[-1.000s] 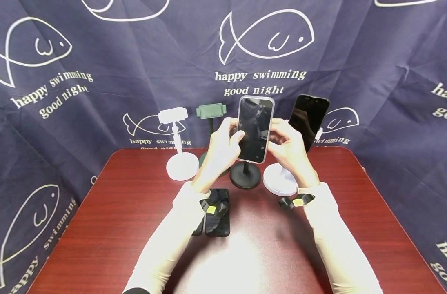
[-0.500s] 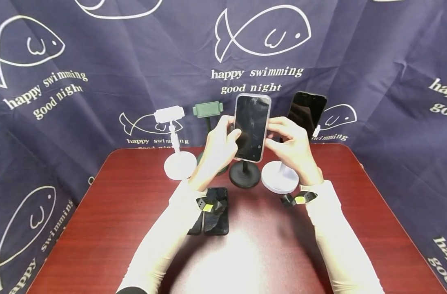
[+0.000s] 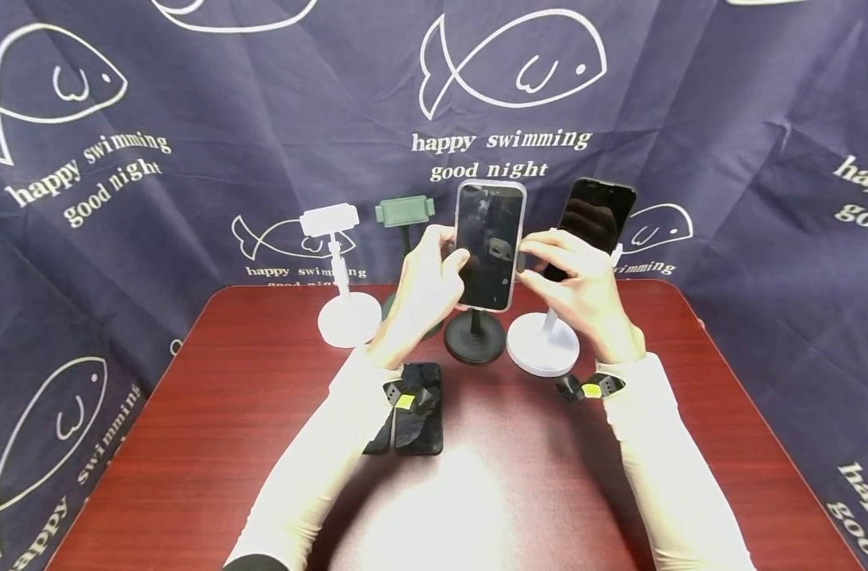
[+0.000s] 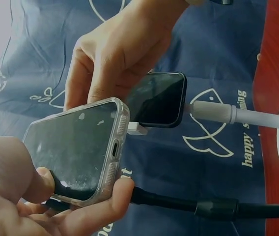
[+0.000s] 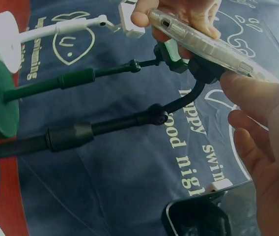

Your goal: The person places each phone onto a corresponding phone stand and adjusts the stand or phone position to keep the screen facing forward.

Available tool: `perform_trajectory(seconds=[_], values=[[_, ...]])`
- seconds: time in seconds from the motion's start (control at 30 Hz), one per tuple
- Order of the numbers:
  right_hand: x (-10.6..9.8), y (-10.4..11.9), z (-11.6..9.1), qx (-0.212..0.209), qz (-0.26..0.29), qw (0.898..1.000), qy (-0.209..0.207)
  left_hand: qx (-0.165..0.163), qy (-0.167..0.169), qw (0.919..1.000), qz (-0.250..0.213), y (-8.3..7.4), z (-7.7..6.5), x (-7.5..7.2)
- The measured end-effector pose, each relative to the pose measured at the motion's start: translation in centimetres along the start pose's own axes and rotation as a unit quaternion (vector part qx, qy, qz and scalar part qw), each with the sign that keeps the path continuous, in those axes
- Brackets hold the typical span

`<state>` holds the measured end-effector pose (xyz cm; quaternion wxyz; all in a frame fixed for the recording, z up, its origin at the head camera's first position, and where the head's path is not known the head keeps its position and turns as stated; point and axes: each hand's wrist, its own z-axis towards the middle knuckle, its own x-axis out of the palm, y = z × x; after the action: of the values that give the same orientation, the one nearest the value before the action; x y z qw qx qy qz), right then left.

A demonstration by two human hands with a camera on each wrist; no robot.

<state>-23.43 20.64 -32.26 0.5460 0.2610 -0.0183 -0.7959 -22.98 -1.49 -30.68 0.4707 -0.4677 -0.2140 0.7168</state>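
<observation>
A phone in a clear case (image 3: pixel 485 222) stands upright before the black phone stand (image 3: pixel 474 342), its back against the stand's black clamp (image 5: pixel 206 70). My left hand (image 3: pixel 428 279) grips the phone by its left edge, thumb on the screen and fingers behind. At the right edge, my right hand (image 3: pixel 579 279) pinches the dark end of the clamp between thumb and fingertips. The phone covers most of the clamp in the head view. Close behind the right hand, another black phone (image 3: pixel 596 214) sits tilted in a white stand (image 3: pixel 543 346).
To the left stand a green phone stand (image 3: pixel 405 211) and another white phone stand (image 3: pixel 349 319), both without phones. Two dark phones lie flat near the left forearm, one phone (image 3: pixel 419 420) partly under the wrist camera. A dark blue fish-print cloth (image 3: pixel 319 119) hangs behind the red table (image 3: pixel 191 420).
The right hand has shifted slightly right, and a dark clamp end now shows between its fingers and the phone. The left hand keeps its grip. The head view has moved a little.
</observation>
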Motion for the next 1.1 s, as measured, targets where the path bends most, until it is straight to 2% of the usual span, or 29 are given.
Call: perform_trajectory(seconds=[0.43,0.67,0.83,0.93,1.03,1.1], values=[[0.0,1.0,0.1,0.004,-0.086,0.996,0.013,0.004,-0.017,0.9999,-0.002,-0.1,-0.4,0.3],[0.6,1.6,-0.1,0.015,-0.127,0.992,-0.011,-0.003,-0.013,0.9999,0.001,-0.2,-0.2,0.6],[0.9,2.1,-0.3,0.014,-0.153,0.988,-0.012,-0.001,-0.019,0.9998,0.006,-0.1,-0.2,0.6],[1.0,2.5,-0.5,0.048,-0.136,0.989,-0.018,0.008,-0.019,0.9998,0.004,-0.1,-0.2,0.6],[1.1,2.8,-0.7,0.111,-0.074,0.991,-0.022,0.017,-0.019,0.9997,-0.001,-0.1,-0.2,0.6],[1.1,2.9,-0.8,0.153,-0.015,0.988,-0.024,0.020,-0.020,0.9996,-0.004,0.0,-0.2,0.6]])
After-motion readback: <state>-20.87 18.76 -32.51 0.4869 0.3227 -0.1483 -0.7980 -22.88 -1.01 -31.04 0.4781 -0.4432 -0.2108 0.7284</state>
